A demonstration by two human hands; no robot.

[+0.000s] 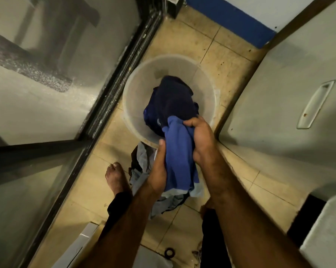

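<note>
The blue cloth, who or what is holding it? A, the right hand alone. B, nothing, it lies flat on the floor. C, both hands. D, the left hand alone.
C: the left hand and the right hand both grip the blue cloth, by the near rim of the bucket.

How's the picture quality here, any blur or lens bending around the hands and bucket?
Head view: dim yellowish light; the wide lens bows the black door frame; left hand, right hand and bright blue cloth look slightly motion-blurred; the translucent round plastic bucket is somewhat sharper.
</note>
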